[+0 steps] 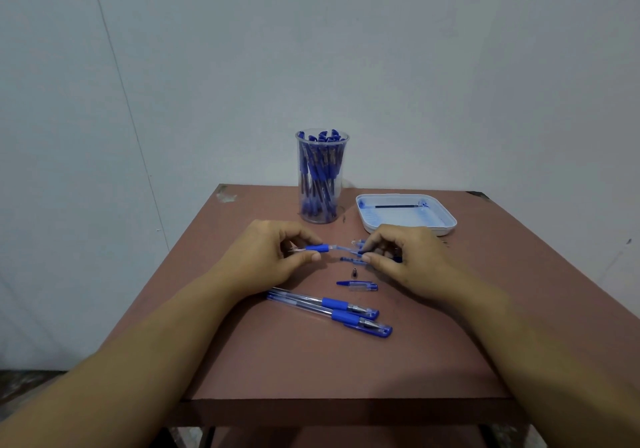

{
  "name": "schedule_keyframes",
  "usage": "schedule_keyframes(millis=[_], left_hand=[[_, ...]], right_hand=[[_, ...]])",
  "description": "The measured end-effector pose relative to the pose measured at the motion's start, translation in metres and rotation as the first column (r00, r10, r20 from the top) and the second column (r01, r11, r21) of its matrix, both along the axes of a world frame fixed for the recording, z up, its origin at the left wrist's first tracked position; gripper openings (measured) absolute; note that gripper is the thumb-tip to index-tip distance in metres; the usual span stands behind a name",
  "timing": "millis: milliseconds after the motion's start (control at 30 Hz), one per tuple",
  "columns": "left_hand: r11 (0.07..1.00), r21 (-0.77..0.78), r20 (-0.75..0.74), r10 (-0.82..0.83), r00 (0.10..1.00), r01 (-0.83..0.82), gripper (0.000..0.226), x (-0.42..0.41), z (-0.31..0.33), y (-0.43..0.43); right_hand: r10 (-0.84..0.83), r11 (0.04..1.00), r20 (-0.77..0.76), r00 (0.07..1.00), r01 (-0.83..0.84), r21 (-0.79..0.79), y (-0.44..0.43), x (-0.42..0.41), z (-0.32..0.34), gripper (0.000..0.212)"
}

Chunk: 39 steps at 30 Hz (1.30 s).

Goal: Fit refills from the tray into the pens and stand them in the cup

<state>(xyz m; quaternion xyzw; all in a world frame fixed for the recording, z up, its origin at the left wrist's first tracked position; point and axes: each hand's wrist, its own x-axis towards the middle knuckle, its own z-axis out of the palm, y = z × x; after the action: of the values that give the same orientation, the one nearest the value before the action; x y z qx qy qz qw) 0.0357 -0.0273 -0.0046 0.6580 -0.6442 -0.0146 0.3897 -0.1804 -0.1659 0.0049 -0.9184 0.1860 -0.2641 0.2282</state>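
My left hand pinches a clear pen barrel by its blue grip, holding it level above the table. My right hand pinches the barrel's other end together with a thin dark part; what exactly lies under its fingers is hidden. A clear cup full of several blue pens stands at the back. The white tray to its right holds one dark refill. Two capped pens lie side by side near me. A loose blue cap and a small metal tip lie between them and my hands.
The brown table is small and stands against a pale wall. Its front edge is close to me, and its left and right edges fall away to the floor.
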Motion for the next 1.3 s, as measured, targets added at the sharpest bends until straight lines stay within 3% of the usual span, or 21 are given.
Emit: schedule_keyframes(millis=[267,433,667,800,933,1033,1167,1300], left_hand=[[1.0,0.03,0.072,-0.001,0.997,-0.002,0.018,0.003,0.002,0.002],[1.0,0.0,0.221,0.02,0.975,-0.021,0.019,0.002,0.005,0.004],[0.999,0.001,0.1,-0.046,0.994,0.046,0.017,-0.003,0.002,0.002],[0.999,-0.035,0.084,-0.023,0.996,0.026,0.017,0.001,0.001,0.001],[0.997,-0.073,0.04,0.004,0.999,-0.001,0.015,0.001,0.001,0.001],[0.999,-0.039,0.041,-0.009,0.999,0.01,0.015,0.002,0.0,0.0],[0.999,-0.035,0.03,-0.018,0.999,0.019,0.016,0.002,-0.001,0.0],[0.998,-0.057,0.008,-0.029,1.0,0.029,0.017,0.0,-0.001,0.0]], right_hand=[[0.017,1.0,-0.042,0.999,-0.017,-0.013,0.008,-0.001,0.006,0.025],[0.007,1.0,-0.076,0.997,-0.009,-0.028,0.009,-0.001,0.006,0.015],[0.057,0.997,-0.044,0.997,-0.059,-0.054,0.014,0.003,0.006,0.007],[0.015,0.991,-0.005,1.0,-0.016,-0.135,0.008,0.001,0.004,0.027],[-0.066,0.979,0.059,0.996,0.076,-0.189,-0.004,-0.001,0.0,0.01],[-0.02,0.988,0.018,1.0,0.023,-0.154,-0.002,0.001,-0.002,0.008],[0.052,0.987,-0.013,0.999,-0.054,-0.152,0.004,0.002,0.0,0.024],[-0.017,0.992,0.082,0.996,0.027,-0.127,0.0,-0.001,0.002,0.02]])
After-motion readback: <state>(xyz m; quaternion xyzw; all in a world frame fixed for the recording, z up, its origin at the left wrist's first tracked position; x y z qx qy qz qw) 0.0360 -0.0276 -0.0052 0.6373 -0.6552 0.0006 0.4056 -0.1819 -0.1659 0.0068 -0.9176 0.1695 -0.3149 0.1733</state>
